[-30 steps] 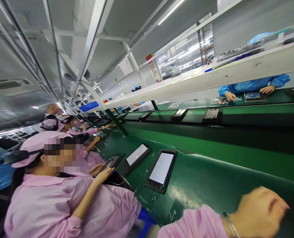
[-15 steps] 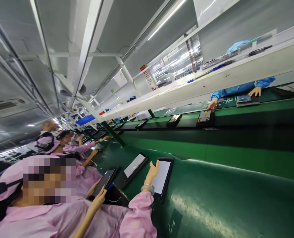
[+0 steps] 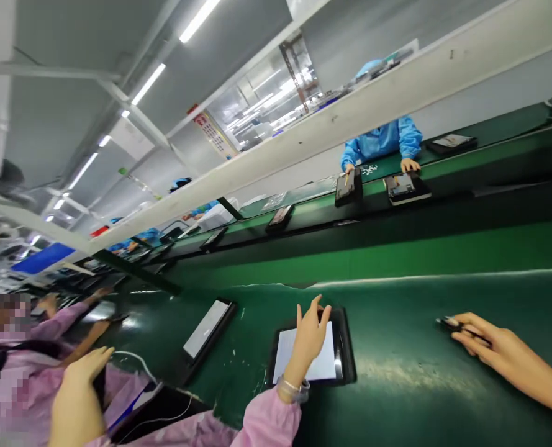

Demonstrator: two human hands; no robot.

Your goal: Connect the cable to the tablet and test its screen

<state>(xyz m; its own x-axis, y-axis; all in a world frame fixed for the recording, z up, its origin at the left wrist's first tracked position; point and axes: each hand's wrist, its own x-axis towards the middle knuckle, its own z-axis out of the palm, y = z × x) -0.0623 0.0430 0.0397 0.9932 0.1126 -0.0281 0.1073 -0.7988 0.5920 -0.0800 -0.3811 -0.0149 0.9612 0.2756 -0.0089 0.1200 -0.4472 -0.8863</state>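
Note:
My left hand (image 3: 310, 335), in a pink sleeve with a pale bangle (image 3: 295, 390) at the wrist, lies over a tablet (image 3: 285, 357) with a lit white screen and a black frame. Its fingers are spread near the tablet's far edge; whether they press on it I cannot tell. From the right edge comes my right hand (image 3: 494, 344), its fingers pinched round a slim black tool (image 3: 472, 336) with a shiny tip pointing left, blurred in part. Green matting separates this hand from the tablet.
Another white-screened tablet (image 3: 207, 329) lies further left. A co-worker's hand (image 3: 80, 385) rises at the lower left, near a white cable (image 3: 138, 360). Beyond the green table (image 3: 410, 298), a belt carries several devices (image 3: 280, 217) under a white shelf (image 3: 313, 133). A person in blue (image 3: 382, 143) works opposite.
The view has swung right. The tablet under my left hand has turned from upright to sideways. My right hand with its tool has come into view. The co-worker's held device no longer shows.

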